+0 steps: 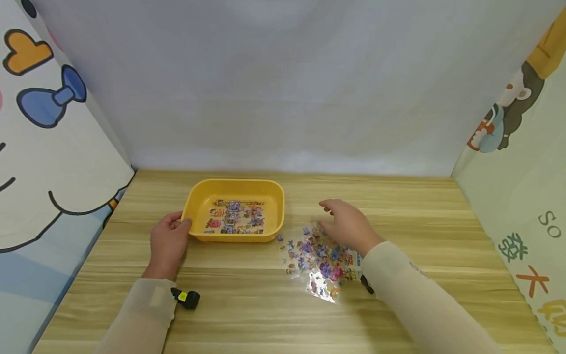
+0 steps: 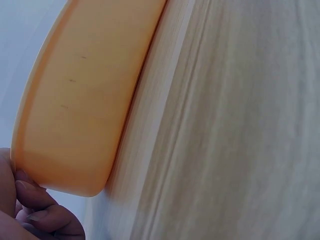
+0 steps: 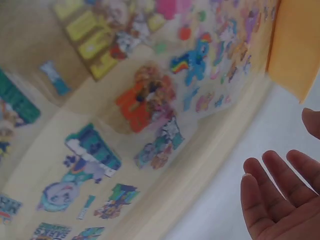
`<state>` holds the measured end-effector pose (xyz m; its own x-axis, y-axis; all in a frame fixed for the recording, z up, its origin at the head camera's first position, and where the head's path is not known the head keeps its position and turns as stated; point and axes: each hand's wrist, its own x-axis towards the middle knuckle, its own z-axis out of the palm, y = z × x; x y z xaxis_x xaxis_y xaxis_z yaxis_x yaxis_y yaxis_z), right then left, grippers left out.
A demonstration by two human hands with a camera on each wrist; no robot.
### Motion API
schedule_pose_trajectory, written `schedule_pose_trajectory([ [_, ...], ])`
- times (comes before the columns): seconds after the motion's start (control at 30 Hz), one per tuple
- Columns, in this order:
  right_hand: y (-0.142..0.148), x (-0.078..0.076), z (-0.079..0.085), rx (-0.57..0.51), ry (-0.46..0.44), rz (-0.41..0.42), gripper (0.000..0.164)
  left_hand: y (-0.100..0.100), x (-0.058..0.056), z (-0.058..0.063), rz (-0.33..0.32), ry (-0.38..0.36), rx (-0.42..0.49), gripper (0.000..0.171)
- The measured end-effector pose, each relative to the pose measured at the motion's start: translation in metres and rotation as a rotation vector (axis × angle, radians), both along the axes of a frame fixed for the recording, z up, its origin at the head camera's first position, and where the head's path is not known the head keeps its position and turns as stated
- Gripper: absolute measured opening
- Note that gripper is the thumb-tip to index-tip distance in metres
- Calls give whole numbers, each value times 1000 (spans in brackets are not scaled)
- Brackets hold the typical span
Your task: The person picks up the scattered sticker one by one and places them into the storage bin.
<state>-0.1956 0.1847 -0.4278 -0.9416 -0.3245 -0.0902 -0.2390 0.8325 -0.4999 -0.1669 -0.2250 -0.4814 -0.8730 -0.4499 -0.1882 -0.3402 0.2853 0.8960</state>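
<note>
A yellow plastic basin (image 1: 233, 237) stands on the table, with a clear sheet of cartoon stickers (image 1: 234, 218) lying on its floor. My left hand (image 1: 169, 243) pinches the basin's left rim between thumb and fingers; the left wrist view shows curled fingers (image 2: 45, 212) against the outer corner of the wall. To the right of the basin lie clear sheets of small colourful cartoon stickers (image 1: 325, 263). Above their far edge hovers my right hand (image 1: 349, 223), its fingers loosely extended and holding nothing. The right wrist view shows that hand apart from the sheets.
The wooden table (image 1: 239, 314) reaches back to a pale cloth backdrop (image 1: 283, 98). Printed cartoon cloths stand at the left (image 1: 53, 147) and right (image 1: 522, 196). A black wrist device (image 1: 187, 299) sits at my left cuff.
</note>
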Motion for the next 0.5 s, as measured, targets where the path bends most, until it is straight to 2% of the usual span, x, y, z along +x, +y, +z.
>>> schedule_pose_trajectory([
  [0.3,0,2,-16,22,15,66,58,1,1,3,2,-9,6,48],
  [0.5,-6,2,-25,48,-11,81,60,1,1,3,-1,6,6,47],
])
